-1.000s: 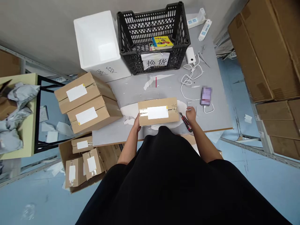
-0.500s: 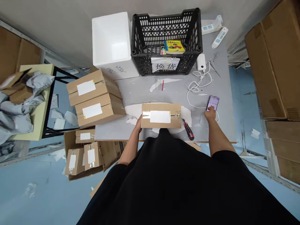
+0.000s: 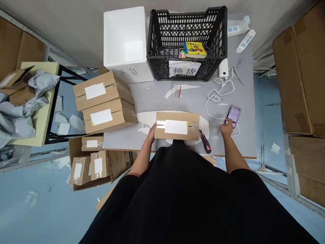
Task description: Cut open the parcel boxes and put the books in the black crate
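Your left fingers [image 3: 153, 130] against box [image 3: 177, 126], grip unclear | your right fingers [image 3: 229, 122] touching phone [image 3: 233, 116], closure unclear | knife [image 3: 204, 141] between them

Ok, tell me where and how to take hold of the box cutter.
Grip the box cutter by the red-and-black handle, probably from the right: the carton sits close on its left, and the handle end points toward the near edge of the table.

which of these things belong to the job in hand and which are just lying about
Likely the job's:
taped box, touched by left hand
phone, touched by right hand
box cutter, perhaps

Seemingly lying about:
black crate
white foam box
power strips
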Demonstrator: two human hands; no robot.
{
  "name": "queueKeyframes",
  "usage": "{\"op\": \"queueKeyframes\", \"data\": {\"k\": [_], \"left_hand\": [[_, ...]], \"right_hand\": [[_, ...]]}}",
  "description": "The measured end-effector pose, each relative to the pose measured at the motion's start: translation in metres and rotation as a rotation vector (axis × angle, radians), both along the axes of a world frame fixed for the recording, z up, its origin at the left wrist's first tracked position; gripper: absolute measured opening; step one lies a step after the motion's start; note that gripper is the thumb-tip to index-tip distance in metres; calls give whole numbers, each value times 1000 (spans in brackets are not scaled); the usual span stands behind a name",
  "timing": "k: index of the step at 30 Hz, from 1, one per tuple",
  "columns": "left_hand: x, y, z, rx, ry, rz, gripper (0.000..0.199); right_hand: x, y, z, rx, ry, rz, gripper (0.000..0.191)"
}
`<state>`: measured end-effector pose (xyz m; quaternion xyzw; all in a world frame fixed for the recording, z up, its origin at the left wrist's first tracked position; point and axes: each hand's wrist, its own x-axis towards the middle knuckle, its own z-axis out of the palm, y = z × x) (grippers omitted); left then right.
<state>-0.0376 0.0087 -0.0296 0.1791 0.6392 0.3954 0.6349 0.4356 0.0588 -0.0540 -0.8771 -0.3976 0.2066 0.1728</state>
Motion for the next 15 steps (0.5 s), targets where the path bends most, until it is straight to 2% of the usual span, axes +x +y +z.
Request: {"op": "queueKeyframes", "data": {"k": [4,7,12,15], "left_hand": [[1,-3,-1,-10,7,9,50],[1,-6,-3,-4,13,-7,49],[-2,-13,-6,23,37,-31,46],[-4,-18,-7,63,33,-36,45]], "right_hand": [[-50,-51,-6,-5,-12,14,46],[-76,-87,-16,-29,-26,36,43],[-89,-119,-29,-53,-65,159,34],[-94,-128,-29,-95,-133,219,40]]}}
